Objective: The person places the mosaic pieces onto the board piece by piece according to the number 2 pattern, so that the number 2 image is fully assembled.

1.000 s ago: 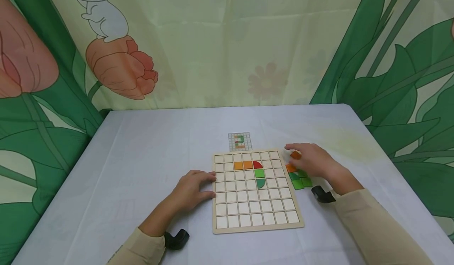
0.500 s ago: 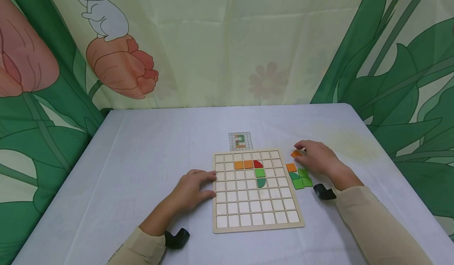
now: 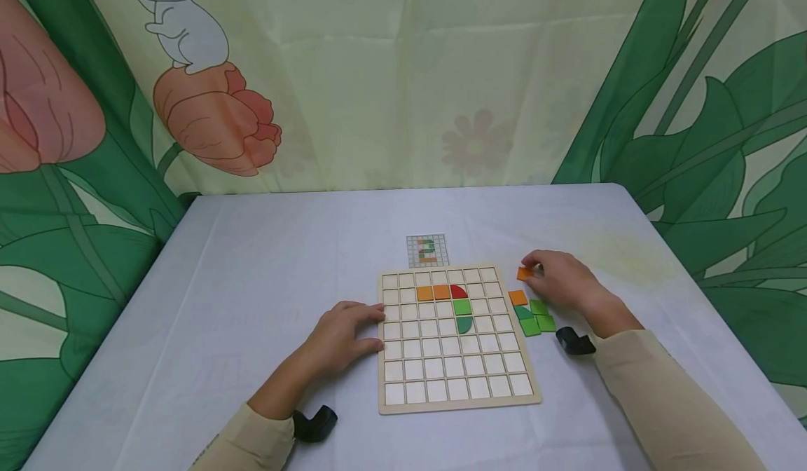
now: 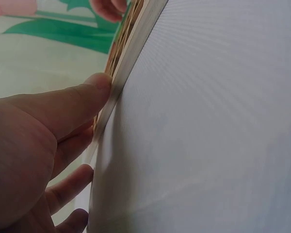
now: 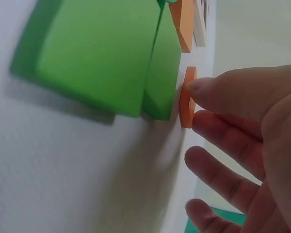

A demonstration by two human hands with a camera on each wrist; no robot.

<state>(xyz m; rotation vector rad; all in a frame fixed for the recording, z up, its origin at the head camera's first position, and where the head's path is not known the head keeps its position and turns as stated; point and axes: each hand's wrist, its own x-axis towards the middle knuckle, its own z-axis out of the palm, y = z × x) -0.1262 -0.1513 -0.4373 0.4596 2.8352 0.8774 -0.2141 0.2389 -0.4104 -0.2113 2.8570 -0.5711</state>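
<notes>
My left hand (image 3: 340, 334) rests at the left edge of a wooden grid board (image 3: 397, 410), its thumb and fingertips against the frame. Two orange square tiles (image 3: 433, 293), a red rounded tile (image 3: 458, 291), a light green square tile (image 3: 462, 307) and a dark green rounded tile (image 3: 464, 325) sit in the board's cells. Right of the board, my right hand (image 3: 561, 280) pinches a loose orange tile (image 3: 522, 274) with thumb and index finger. In the right wrist view, the thumb lies on this orange tile (image 5: 186, 109) and the other fingers are spread apart.
Beside the board's right edge lie another orange tile (image 3: 518, 298), a dark green tile (image 3: 523, 312) and several light green tiles (image 3: 545, 324). A small pattern card (image 3: 426, 251) with a coloured figure on a grid lies behind the board on the white-covered table (image 3: 284, 247).
My right hand has drawn back a little to the right from the board's corner. The loose orange tile has turned slightly under its fingers. My left hand has stayed at the board.
</notes>
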